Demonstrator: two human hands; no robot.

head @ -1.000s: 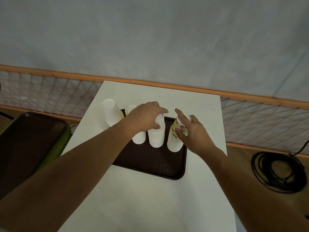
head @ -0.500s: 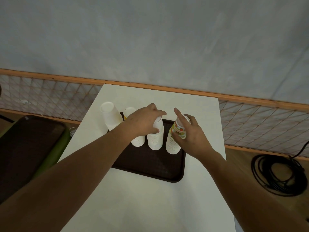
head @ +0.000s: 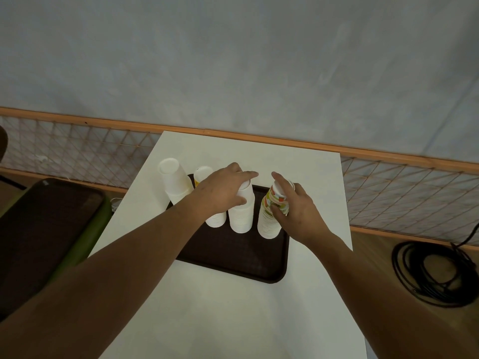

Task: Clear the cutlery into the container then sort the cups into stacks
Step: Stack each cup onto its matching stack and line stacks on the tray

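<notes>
Several stacks of upside-down paper cups stand at the far end of a dark brown tray (head: 241, 257) on the white table (head: 233, 312). My left hand (head: 223, 189) grips the top of the middle white cup stack (head: 242, 216). A shorter white stack (head: 216, 219) is partly hidden under that hand. My right hand (head: 294, 207) grips the top patterned cup of the right stack (head: 270, 221). At the tray's far left stand a wide white stack (head: 175, 183) and a stack with a yellow-marked cup (head: 202, 173). No cutlery or container shows.
A second dark tray (head: 39, 229) lies on a green surface left of the table. A coiled black cable (head: 435, 275) lies on the wooden floor to the right. A mesh fence with a wooden rail (head: 388, 154) runs behind the table.
Both hands stay on the same stacks. The view has shifted slightly, and my right index finger now lies over the patterned cup's top.
</notes>
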